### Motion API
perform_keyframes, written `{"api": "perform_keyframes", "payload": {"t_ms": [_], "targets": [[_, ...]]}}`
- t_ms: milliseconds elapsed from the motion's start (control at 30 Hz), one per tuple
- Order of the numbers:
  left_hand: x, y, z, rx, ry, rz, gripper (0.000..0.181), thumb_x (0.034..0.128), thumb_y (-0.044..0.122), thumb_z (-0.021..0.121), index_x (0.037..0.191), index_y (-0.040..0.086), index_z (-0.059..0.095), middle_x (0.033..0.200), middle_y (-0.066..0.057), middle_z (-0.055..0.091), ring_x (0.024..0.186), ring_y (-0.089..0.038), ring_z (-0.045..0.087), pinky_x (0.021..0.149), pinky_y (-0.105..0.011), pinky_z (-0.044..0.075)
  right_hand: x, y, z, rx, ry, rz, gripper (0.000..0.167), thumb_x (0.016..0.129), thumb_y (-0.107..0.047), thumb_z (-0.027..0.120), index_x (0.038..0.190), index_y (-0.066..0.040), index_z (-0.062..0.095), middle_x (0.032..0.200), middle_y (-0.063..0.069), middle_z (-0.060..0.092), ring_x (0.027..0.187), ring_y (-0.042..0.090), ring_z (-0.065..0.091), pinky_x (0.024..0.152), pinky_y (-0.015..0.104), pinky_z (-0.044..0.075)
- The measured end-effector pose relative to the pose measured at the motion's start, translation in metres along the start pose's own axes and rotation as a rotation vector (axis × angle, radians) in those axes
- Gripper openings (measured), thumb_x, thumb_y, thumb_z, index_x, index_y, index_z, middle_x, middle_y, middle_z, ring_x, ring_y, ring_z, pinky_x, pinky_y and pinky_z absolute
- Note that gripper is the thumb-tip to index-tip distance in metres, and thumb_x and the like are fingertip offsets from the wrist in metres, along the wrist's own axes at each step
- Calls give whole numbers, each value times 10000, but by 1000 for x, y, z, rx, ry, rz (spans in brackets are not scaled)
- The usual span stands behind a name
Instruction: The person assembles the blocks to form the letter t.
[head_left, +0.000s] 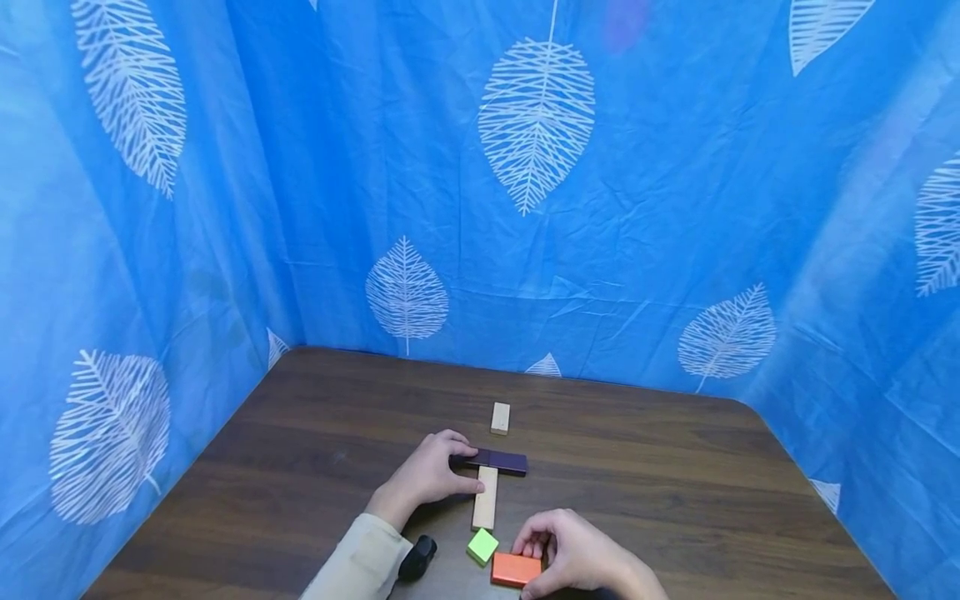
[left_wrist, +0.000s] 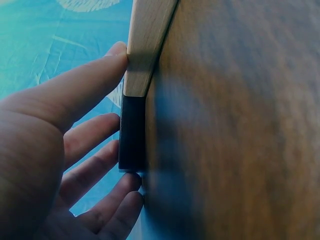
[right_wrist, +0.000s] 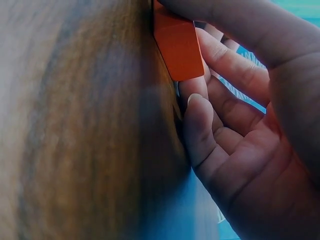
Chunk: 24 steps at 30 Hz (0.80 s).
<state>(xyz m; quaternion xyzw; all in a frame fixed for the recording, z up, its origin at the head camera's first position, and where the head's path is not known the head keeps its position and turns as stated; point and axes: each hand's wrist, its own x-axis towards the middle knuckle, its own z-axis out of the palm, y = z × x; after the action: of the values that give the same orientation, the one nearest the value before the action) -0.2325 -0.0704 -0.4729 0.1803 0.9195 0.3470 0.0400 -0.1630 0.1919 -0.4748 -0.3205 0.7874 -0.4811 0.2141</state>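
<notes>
My left hand [head_left: 429,475] rests at the left of a T of flat blocks. In the left wrist view its thumb touches the side of a pale wooden block [left_wrist: 145,45], while the loosely bent fingers lie about the end of a dark purple block [left_wrist: 132,132]. Two dark purple blocks [head_left: 508,462] form the crossbar in the head view, with the pale block [head_left: 485,500] as stem below. Close to the stem's near end lies a lime green block [head_left: 482,546], turned like a diamond. My right hand [head_left: 581,554] grips an orange block [head_left: 516,570] between thumb and fingers, low on the table.
Beyond the crossbar, a smaller pale wooden block [head_left: 500,418] lies alone. The brown wooden table [head_left: 637,450] is bordered by blue curtains [head_left: 637,208] with white leaf prints. A black device [head_left: 417,558] sits at my left wrist.
</notes>
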Motion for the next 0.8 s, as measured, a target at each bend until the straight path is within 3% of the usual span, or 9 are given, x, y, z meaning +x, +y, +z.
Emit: {"api": "perform_keyframes", "payload": {"t_ms": [800], "targets": [[-1,-2,0,35,7,15,545,758,431,885,1188,121,759,1258,-50,573,1168,-300,518,979,-503,460,0,-1,-1,22,-9,11,325,730,-94,896,1010,-116,733,840,-71,645,735,26,575,627,228,516]]}}
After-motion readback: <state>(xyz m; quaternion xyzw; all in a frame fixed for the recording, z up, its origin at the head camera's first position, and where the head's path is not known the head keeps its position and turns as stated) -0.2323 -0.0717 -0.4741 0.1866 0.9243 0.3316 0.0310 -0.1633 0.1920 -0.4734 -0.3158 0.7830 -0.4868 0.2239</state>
